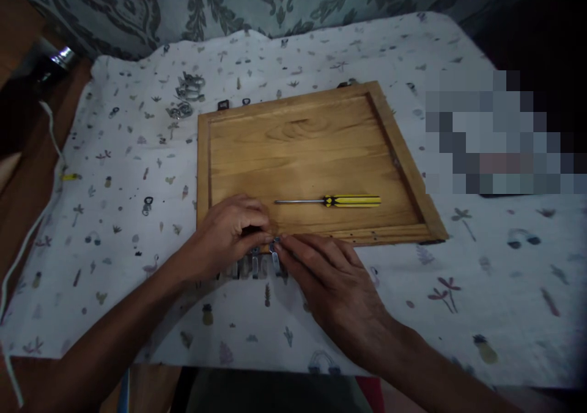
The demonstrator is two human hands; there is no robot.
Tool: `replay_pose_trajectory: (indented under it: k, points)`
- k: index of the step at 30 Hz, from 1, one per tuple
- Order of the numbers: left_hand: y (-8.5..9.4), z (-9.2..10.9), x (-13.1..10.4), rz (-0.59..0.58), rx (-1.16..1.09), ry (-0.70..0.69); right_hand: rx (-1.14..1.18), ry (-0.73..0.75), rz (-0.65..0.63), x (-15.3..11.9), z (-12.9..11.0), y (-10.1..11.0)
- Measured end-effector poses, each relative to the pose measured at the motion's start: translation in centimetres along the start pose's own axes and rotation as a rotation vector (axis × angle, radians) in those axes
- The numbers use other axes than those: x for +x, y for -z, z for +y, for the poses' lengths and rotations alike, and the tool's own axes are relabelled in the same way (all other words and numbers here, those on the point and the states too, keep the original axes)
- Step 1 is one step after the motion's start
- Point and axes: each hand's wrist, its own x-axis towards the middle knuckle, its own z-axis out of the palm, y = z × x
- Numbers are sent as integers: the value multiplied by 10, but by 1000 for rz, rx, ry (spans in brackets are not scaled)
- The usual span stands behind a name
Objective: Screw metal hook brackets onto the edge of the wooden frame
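Observation:
A framed wooden panel (293, 150) lies on the cloth, its near edge toward me. At that edge my left hand (233, 229) pinches with thumb and fingertips by the top of a small metal hook (275, 263). My right hand (337, 278) meets it from the other side, thumb and index finger closed on the same hook. Another metal hook (255, 266) and several more hang along the edge to the left, partly behind my left hand. A screwdriver (351, 200) with a yellow and black handle rests on the panel, its tip pointing left. Small dark holes mark the near rail on the right.
Loose metal hooks (189, 92) sit in a heap on the patterned tablecloth (123, 229), back left. Dark metal fittings (223, 104) stick out at the panel's far edge. A white cord (27, 241) runs down the left side. Something blurred out (495, 137) is at right.

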Motion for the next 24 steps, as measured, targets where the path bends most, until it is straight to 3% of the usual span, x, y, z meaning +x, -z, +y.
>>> replay_pose_trajectory:
  k: [14, 24]
  points:
    - [7, -5, 1, -60, -106, 5, -25, 38, 55, 6, -1, -2]
    - [4, -6, 1, -35, -97, 19, -36, 33, 97, 9, -5, -4]
